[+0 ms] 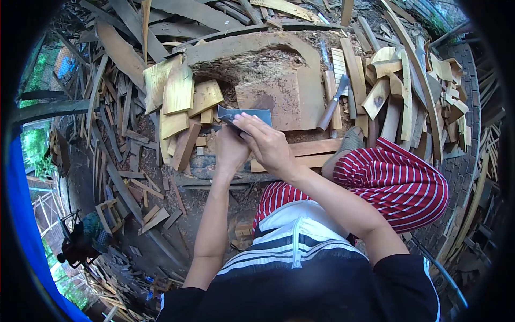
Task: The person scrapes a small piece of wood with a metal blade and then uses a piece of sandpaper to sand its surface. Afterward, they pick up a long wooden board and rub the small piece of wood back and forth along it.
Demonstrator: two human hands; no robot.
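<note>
Both my hands meet at the front edge of the wooden work block. My left hand (232, 149) is closed around a dark grey sheet (262, 116) that looks like sandpaper, its upper edge curled at the left. Over it lies my right hand (270, 146), fingers pressed together against the sheet and the left hand. Whether a small piece is wrapped inside is hidden by the fingers. Beyond the sheet is the hollowed wooden block (312, 83), with a reddish-brown board surface (281, 104) strewn with shavings.
A knife (335, 102) with a wooden handle rests at the block's right. Pale wood pieces (179, 91) are stacked on the left, and more cut pieces (391, 75) lie on the right. My foot (351, 142) is beside the block. Scrap strips (115, 129) cover the ground.
</note>
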